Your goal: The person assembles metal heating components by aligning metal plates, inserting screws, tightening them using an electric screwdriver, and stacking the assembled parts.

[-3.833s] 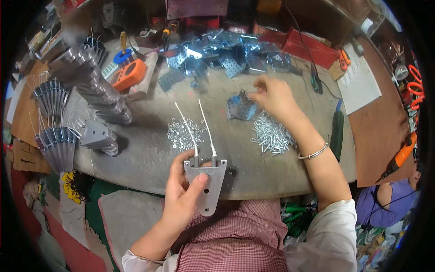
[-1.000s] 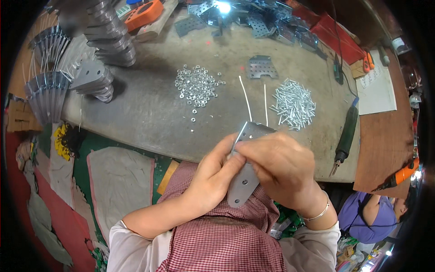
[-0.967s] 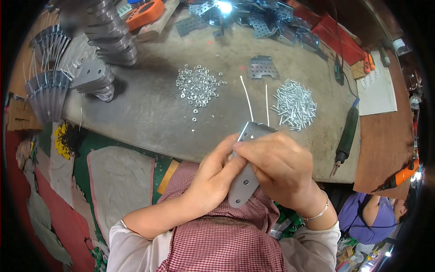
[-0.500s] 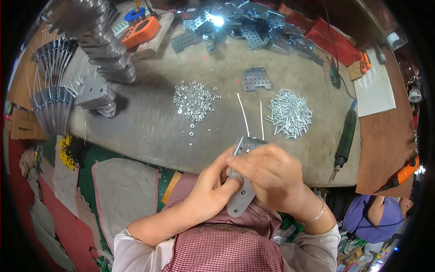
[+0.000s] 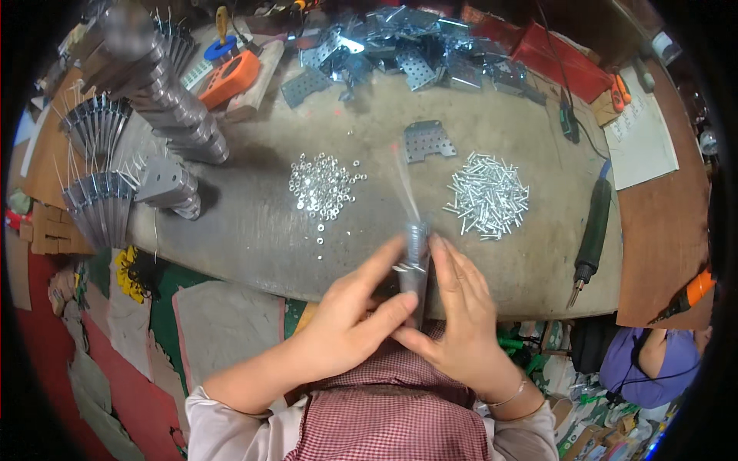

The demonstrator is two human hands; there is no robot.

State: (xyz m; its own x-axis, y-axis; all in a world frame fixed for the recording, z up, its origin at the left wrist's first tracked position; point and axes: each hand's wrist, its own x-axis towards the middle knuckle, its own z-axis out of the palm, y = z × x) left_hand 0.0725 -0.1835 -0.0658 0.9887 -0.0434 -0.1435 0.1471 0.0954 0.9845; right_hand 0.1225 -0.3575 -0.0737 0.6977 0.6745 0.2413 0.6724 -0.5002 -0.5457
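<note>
Between my hands, just over the table's front edge, is a grey metal strip (image 5: 413, 296) with a perforated plate at its far end and pale wires trailing away from it. It looks narrow and blurred by motion. My left hand (image 5: 357, 315) grips it from the left, with the thumb on its near part. Alongside its right edge, my right hand (image 5: 457, 307) has its fingers stretched out, the thumb by the lower end. Beyond lie a pile of small nuts (image 5: 323, 184), a pile of screws (image 5: 492, 194) and a single perforated plate (image 5: 428, 142).
A corded electric screwdriver (image 5: 592, 230) lies on the right. Shiny plates (image 5: 415, 54) are heaped at the back beside a red bin (image 5: 561, 61). At left stand stacked metal strips (image 5: 165, 107) and fanned wired pieces (image 5: 100, 203). A person in purple (image 5: 642, 369) is at lower right.
The metal strip has turned from its flat face to a narrow side. My right hand has come off its top, its fingers straightening along the right side. The view has shifted slightly.
</note>
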